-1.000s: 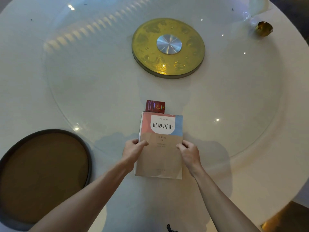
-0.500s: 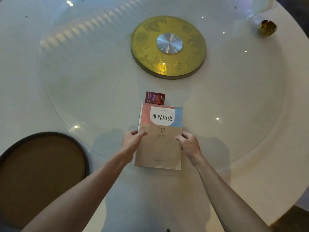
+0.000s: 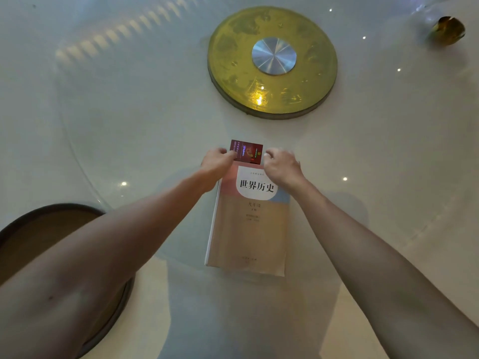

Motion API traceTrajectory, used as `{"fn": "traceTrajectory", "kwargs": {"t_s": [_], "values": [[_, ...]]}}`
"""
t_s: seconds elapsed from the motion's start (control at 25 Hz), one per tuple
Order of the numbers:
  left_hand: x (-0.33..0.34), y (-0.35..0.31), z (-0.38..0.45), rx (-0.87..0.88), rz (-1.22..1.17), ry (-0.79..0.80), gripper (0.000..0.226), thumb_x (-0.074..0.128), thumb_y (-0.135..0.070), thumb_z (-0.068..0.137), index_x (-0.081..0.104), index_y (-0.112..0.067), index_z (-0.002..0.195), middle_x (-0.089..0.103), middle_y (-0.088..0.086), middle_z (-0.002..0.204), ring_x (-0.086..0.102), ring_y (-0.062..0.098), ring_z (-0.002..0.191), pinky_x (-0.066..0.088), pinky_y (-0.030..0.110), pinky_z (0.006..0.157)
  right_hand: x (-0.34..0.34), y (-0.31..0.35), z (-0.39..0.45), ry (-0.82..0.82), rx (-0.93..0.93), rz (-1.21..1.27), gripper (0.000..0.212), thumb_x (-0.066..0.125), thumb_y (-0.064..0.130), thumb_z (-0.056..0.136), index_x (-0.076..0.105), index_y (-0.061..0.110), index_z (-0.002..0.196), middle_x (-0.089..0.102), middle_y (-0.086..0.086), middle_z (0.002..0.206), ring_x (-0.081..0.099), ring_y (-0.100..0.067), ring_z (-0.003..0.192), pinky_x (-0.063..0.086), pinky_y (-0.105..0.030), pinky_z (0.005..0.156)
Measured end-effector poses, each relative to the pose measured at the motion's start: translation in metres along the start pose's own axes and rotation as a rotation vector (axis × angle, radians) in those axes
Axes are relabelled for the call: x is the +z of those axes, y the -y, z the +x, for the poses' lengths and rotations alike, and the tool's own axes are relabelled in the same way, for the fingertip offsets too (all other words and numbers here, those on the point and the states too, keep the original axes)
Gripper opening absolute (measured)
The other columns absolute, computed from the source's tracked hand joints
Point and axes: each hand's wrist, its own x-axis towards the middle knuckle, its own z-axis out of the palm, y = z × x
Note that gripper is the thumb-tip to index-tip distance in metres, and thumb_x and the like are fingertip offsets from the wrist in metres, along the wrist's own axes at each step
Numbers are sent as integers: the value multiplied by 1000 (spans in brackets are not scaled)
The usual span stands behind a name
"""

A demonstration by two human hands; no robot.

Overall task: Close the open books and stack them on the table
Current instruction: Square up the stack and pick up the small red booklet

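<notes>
A closed book (image 3: 250, 229) with a pink, blue and tan cover and black characters lies flat on the white round table (image 3: 375, 203), its white page edges showing on the left side. A small dark red box (image 3: 247, 150) sits at the book's far end. My left hand (image 3: 216, 161) is at the box's left edge, with thumb and fingers pinched on it. My right hand (image 3: 281, 165) is curled at the box's right edge and slightly blurred; whether it grips the box is unclear. Both hands hide the book's top corners.
A gold disc with a silver hub (image 3: 272, 60) sits at the table's centre under a glass turntable (image 3: 129, 112). A dark round tray (image 3: 64, 237) lies at the near left, partly under my left forearm. A small gold object (image 3: 448, 29) is at the far right.
Both hands left the book's sides and moved forward to the small red box at its far end. The camera has come closer to the table.
</notes>
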Motion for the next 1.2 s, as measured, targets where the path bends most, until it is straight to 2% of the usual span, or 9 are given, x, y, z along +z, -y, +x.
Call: {"fn": "traceTrajectory", "kwargs": {"t_s": [0.16,0.36,0.44,0.52,0.64,0.84,1.0,1.12,1.2], "values": [[3,2,10,-12,-20,36,28,55,-22,91,75,-13,109,75,4,101,70,19,93,56,35,82,6,9,12,129,68,-97,35,36,25,96,70,14,98,70,-12,111,56,-38,120,41,-43,96],[-1,-3,6,37,-99,33,27,55,-21,95,73,-14,115,75,2,97,69,12,75,53,21,61,6,24,8,32,21,-24,34,40,33,97,70,19,104,72,-3,96,62,-31,109,37,-51,112],[-8,-7,2,92,-95,-32,28,54,-22,97,73,-14,116,73,0,100,65,12,78,49,22,64,4,31,3,3,0,60,34,43,35,99,72,18,101,74,-4,90,69,-30,94,47,-48,103],[-19,-8,-3,149,-103,-112,30,55,-26,99,72,-11,120,72,1,103,65,14,90,47,22,67,4,41,-3,-32,-16,149,34,46,32,100,70,12,87,71,-5,79,70,-32,81,53,-42,78],[-49,-2,-15,183,-136,-229,30,61,-28,98,74,-10,118,75,3,108,65,13,93,44,21,75,6,68,-21,-72,-40,201,34,50,29,102,65,12,77,61,-3,68,60,-28,69,41,-35,60],[-119,54,-52,143,-275,-351,21,73,-22,89,78,-12,106,76,-1,93,65,7,79,43,10,62,43,124,-56,-59,-108,268,31,63,35,99,77,9,107,79,-9,103,71,-27,96,53,-38,84],[-175,125,-91,76,-373,-417,20,77,-19,85,78,-10,103,77,3,91,62,2,67,47,17,66,97,172,-90,70,-181,197,26,66,33,97,75,10,108,78,-10,107,72,-28,100,54,-37,88],[-209,182,-122,22,-378,-521,21,79,-18,84,78,-10,103,77,1,95,68,7,79,53,22,76,150,206,-121,175,-216,183,25,67,33,95,73,12,106,78,-9,104,74,-29,98,59,-46,92],[-229,218,-142,-15,-382,-573,16,79,-18,84,76,-14,100,74,-3,92,69,8,86,51,18,72,186,224,-143,240,-233,160,24,67,34,95,72,12,105,78,-9,103,75,-29,98,60,-51,92]]}}
